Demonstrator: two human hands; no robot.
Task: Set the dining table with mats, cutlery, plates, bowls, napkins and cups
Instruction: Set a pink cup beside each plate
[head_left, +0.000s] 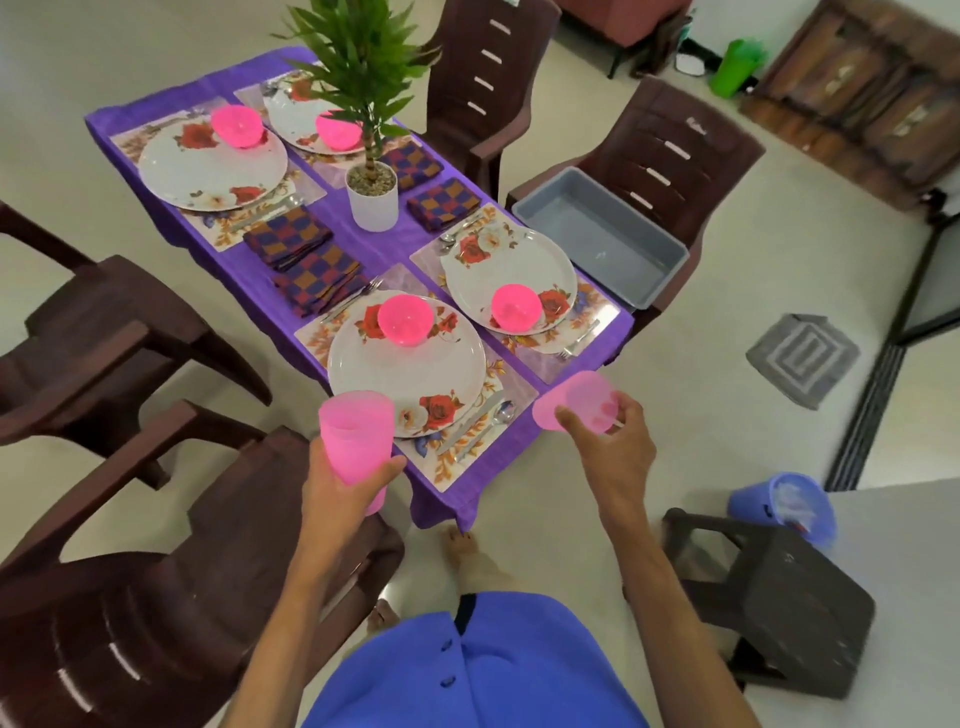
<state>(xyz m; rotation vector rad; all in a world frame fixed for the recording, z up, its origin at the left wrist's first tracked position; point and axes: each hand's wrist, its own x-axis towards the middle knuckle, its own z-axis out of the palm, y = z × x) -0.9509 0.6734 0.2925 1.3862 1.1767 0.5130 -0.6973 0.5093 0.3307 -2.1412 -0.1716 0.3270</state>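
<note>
My left hand (345, 480) grips an upright pink cup (356, 436) just off the near corner of the table. My right hand (613, 441) holds a second pink cup (576, 402), tilted on its side, beside the table's near right edge. The purple-clothed table (363, 244) carries several floral mats, each with a flowered plate (405, 364) and a pink bowl (405, 319) on it. Cutlery (478, 426) lies beside the plates. Folded checked napkins (306, 260) sit near the table's middle.
A potted plant (371, 182) stands at the table's centre. Dark brown chairs (130, 597) surround the table; one at the right holds a grey tub (602, 234). A dark stool (779, 603) and a blue bucket (784, 506) stand on the floor at my right.
</note>
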